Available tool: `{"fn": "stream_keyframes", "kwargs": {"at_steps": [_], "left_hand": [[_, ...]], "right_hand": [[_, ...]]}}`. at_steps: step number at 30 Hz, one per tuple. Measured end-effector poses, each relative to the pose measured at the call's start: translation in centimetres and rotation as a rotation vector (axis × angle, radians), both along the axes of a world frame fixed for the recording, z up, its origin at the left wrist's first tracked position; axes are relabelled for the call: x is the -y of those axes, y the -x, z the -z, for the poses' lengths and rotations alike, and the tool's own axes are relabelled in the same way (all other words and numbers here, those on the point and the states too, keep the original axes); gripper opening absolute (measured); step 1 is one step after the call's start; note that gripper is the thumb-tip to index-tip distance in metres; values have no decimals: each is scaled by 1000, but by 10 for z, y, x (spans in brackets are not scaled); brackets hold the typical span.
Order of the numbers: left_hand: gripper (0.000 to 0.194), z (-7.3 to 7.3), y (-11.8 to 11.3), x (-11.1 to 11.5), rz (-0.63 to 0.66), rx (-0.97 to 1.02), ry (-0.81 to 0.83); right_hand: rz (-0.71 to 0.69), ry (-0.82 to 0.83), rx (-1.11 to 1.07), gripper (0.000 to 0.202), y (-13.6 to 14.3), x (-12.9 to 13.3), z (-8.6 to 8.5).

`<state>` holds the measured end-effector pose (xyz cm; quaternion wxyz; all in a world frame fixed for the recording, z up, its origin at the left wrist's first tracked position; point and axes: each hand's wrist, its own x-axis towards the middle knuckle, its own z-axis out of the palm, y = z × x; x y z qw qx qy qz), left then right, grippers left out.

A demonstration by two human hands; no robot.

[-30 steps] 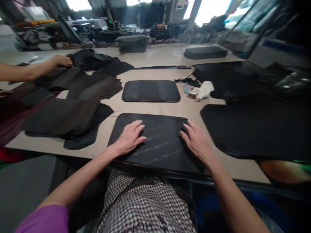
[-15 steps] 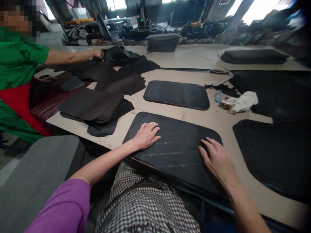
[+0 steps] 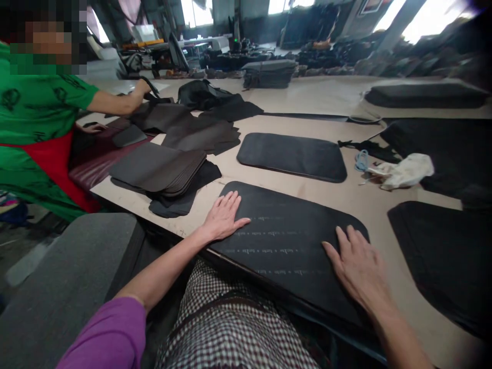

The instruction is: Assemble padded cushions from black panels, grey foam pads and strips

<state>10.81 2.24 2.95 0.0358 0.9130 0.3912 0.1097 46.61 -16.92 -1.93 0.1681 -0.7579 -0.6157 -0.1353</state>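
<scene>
A black rounded panel with rows of pale printed lettering lies at the table's near edge. On its left end my left hand rests flat, fingers stretched out and thumb apart. My right hand lies over the panel's right end, its fingers spread. Neither hand grips anything. Just beyond is a smaller black rounded panel. Another black panel stack lies to the right of my right hand.
A person in green at the left handles dark material. Brown sheets are stacked left of the panel. A white cloth lies at the right. A grey padded stack stands at the lower left.
The view has shifted, so the table's contents sit further right. My left hand's fingers now point more forward on the panel. The other person's raised hand has moved and lifts a dark strip.
</scene>
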Motion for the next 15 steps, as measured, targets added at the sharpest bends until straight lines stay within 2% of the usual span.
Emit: {"fn": "stream_keyframes", "kwargs": {"at_steps": [4,7,10,13,15], "left_hand": [[84,-8,8,-7,61,-29,50],[61,-20,21,-32,142,17,48],[35,-39,39,-70,86,-14,-114],[31,-56,56,-105,2,-228,-292],[31,-63,65,-120,-24,-308,-317]], "right_hand": [[25,27,-8,84,0,-1,7],[43,52,-28,86,-1,-2,8],[65,102,-24,88,-1,-3,6],[100,181,1,90,1,-3,0],[120,212,6,91,3,-3,-3]]}}
